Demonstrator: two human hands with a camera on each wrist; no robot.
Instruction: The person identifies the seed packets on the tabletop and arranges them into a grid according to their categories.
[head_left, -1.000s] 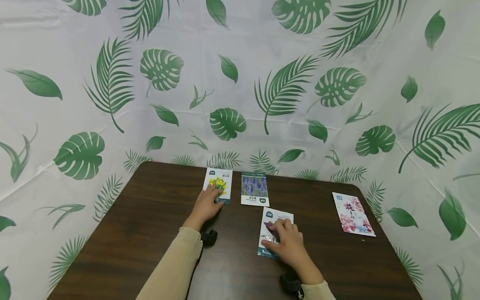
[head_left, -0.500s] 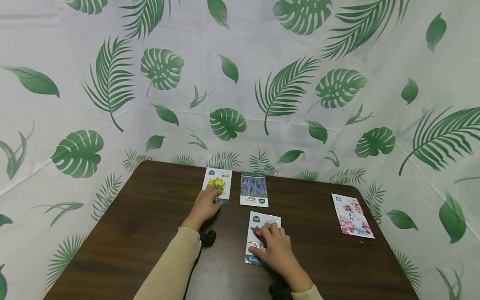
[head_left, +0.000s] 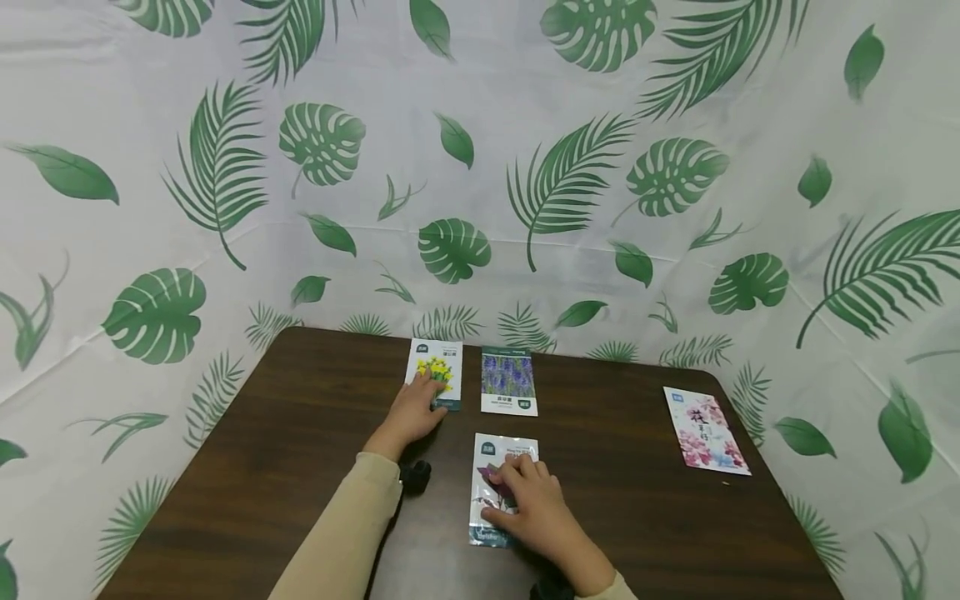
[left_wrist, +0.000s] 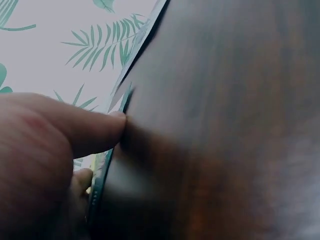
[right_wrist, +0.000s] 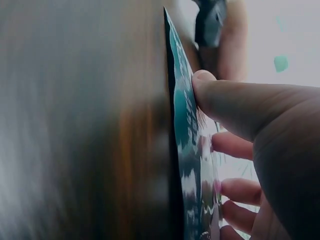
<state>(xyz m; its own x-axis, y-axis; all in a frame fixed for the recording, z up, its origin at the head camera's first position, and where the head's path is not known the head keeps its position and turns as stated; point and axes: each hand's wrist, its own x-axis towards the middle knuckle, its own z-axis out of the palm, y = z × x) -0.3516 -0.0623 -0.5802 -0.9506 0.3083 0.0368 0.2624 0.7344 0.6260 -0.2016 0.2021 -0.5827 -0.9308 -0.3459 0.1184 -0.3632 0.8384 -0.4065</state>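
Under my right hand (head_left: pixel 536 512): a glossy seed packet (head_left: pixel 495 492), flat rectangle w/ white face, purple flower print, teal band at its near edge. Grip is spread flat on it, fingers (right_wrist: pixel 235 150) straight, thumb at the near-left edge. Packet lies on the dark wood-grain counter (head_left: pixel 300 467). My left hand (head_left: pixel 415 410) presses flat, fingers extended, on the yellow-flower packet (head_left: pixel 435 373). Just right of that grip, a lavender packet (head_left: pixel 508 380); well right, a pink floral packet (head_left: pixel 705 429).

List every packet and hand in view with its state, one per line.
Yellow-flower packet: flat, left hand on it.
Lavender packet: flat, untouched.
Purple-flower packet: flat, under right hand.
Pink-flower packet: flat, untouched, far right.
Left hand: fingers resting.
Right hand: fingers pressing.
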